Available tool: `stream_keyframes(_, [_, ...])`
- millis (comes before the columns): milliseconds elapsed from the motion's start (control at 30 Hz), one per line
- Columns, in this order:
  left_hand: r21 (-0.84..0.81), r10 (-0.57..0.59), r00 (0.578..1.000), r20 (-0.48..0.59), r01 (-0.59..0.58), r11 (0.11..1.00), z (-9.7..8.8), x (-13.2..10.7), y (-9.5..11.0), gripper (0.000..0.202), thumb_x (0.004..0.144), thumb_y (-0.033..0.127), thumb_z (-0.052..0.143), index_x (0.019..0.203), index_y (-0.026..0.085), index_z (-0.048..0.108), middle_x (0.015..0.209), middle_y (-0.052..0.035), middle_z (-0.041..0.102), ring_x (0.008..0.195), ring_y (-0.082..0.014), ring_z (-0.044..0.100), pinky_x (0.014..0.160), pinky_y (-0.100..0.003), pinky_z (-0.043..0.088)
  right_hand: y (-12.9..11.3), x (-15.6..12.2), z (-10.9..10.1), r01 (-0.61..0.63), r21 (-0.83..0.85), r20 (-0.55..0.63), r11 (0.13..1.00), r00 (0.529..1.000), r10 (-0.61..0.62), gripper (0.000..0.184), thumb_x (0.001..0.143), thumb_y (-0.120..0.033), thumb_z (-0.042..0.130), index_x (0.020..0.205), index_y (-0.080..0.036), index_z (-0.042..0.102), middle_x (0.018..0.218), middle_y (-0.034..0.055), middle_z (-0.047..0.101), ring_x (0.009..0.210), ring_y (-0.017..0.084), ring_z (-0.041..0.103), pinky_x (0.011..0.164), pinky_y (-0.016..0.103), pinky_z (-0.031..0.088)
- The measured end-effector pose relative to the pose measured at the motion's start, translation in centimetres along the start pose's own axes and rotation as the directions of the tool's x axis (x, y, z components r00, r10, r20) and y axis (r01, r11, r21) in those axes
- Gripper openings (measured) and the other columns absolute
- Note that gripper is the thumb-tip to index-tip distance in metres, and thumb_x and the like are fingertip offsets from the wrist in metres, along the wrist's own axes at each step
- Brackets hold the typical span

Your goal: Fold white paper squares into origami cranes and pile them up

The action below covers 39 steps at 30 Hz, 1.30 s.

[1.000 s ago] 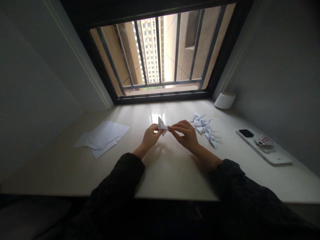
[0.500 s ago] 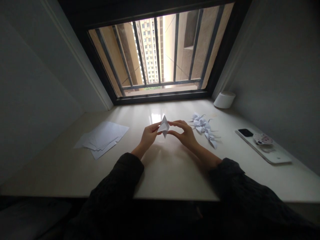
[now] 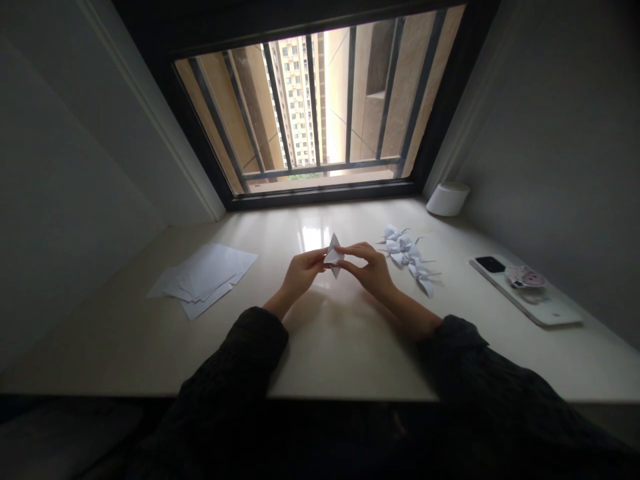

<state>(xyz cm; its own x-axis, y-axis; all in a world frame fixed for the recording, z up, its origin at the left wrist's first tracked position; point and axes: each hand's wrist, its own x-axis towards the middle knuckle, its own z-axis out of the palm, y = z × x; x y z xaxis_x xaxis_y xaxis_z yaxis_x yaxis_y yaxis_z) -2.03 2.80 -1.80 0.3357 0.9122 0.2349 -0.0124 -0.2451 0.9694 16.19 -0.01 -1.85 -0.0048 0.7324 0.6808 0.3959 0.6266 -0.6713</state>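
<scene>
Between my two hands, above the pale sill, is a small piece of folded white paper with pointed tips at top and bottom. My left hand pinches its left side, fingers and thumb closed. From the right, the thumb and fingers of my right hand pinch the same piece, forming a loop. Several white folded paper cranes lie clustered just right of my right hand. To the left, a loose pile of white paper sheets rests flat.
A white phone with a round cartoon grip lies at the right. A white rounded container stands in the back right corner. Behind the sill is a barred window, with walls on both sides.
The folded paper has shifted slightly right and turned between my hands. My right fingers now overlap its right side, and my left hand has moved a little right.
</scene>
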Motion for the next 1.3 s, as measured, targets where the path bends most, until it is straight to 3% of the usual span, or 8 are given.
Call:
stream_keyframes(400, [0.005,0.026,0.999,0.027,-0.026,1.000,0.1,0.0,-0.2,0.043,0.075,0.034,0.068,0.115,0.017,0.065,0.095,-0.0092,0.072,0.085,-0.0219,0.068,0.074,-0.034,0.053,0.1,0.0,0.1,-0.102,0.101,0.001,0.990,0.995,0.102,0.026,0.073,-0.033,0.073,0.098,-0.030,0.072,0.091,0.0039,0.073,0.085,0.022,0.064,0.078,0.039,0.051])
stream_keyframes(500, [0.094,0.086,0.994,0.060,-0.092,0.991,0.1,-0.2,0.3,0.044,0.076,0.035,0.068,0.117,0.018,0.064,0.104,-0.0106,0.070,0.092,-0.0236,0.067,0.080,-0.036,0.054,0.1,0.0,0.0,-0.129,0.118,-0.006,0.985,0.991,0.130,0.026,0.072,-0.033,0.074,0.097,-0.029,0.073,0.091,0.0042,0.073,0.084,0.022,0.065,0.076,0.038,0.052])
stream_keyframes(600, [0.288,0.195,0.981,0.020,-0.192,0.938,0.2,-0.6,1.2,0.056,0.073,0.035,0.072,0.125,0.023,0.057,0.117,-0.0106,0.065,0.094,-0.0229,0.067,0.081,-0.037,0.055,0.0,0.1,-0.1,-0.132,0.094,-0.027,0.987,0.990,0.135,0.025,0.072,-0.032,0.074,0.096,-0.029,0.073,0.090,0.0041,0.073,0.084,0.022,0.065,0.076,0.038,0.051])
stream_keyframes(700, [0.515,0.425,0.905,0.009,-0.368,0.774,0.2,-1.1,2.3,0.064,0.067,0.036,0.076,0.127,0.028,0.054,0.129,-0.0092,0.057,0.109,-0.0237,0.061,0.085,-0.038,0.054,-0.3,0.1,-0.1,-0.098,0.017,-0.037,0.995,0.994,0.099,0.022,0.073,-0.029,0.073,0.095,-0.029,0.073,0.088,0.0039,0.073,0.082,0.021,0.064,0.076,0.039,0.051])
stream_keyframes(767, [0.593,0.541,0.839,0.063,-0.467,0.655,0.2,-1.3,2.9,0.049,0.071,0.033,0.074,0.118,0.029,0.061,0.123,-0.0064,0.062,0.112,-0.0221,0.059,0.092,-0.039,0.051,-0.5,0.1,-0.1,-0.071,-0.026,-0.024,0.997,0.997,0.070,0.020,0.073,-0.028,0.073,0.094,-0.029,0.074,0.087,0.0036,0.074,0.081,0.021,0.064,0.076,0.038,0.051])
stream_keyframes(833, [0.612,0.579,0.810,0.097,-0.507,0.607,0.3,-1.6,3.2,0.029,0.075,0.029,0.070,0.105,0.030,0.069,0.113,-0.0037,0.068,0.107,-0.0201,0.062,0.092,-0.037,0.051,-0.5,0.1,-0.1,-0.059,-0.039,-0.013,0.997,0.998,0.058,0.019,0.074,-0.028,0.072,0.093,-0.029,0.074,0.086,0.0033,0.074,0.080,0.021,0.064,0.075,0.038,0.051])
stream_keyframes(1033, [0.538,0.489,0.872,0.025,-0.424,0.729,0.6,-2.1,3.1,0.013,0.076,0.029,0.068,0.088,0.031,0.074,0.096,-0.0031,0.073,0.095,-0.0213,0.067,0.087,-0.037,0.052,-0.5,0.1,0.0,-0.074,-0.034,0.014,0.997,0.997,0.075,0.020,0.075,-0.030,0.071,0.094,-0.030,0.073,0.086,0.0034,0.074,0.082,0.022,0.064,0.076,0.040,0.052])
stream_keyframes(1300, [0.450,0.489,0.872,0.013,-0.442,0.776,0.9,-2.2,3.4,0.011,0.077,0.027,0.067,0.085,0.030,0.075,0.096,-0.0033,0.073,0.091,-0.0197,0.067,0.085,-0.035,0.052,-0.6,0.2,0.0,-0.124,0.028,0.000,0.992,0.992,0.124,0.020,0.074,-0.032,0.072,0.094,-0.029,0.074,0.087,0.0046,0.073,0.083,0.022,0.065,0.076,0.039,0.052])
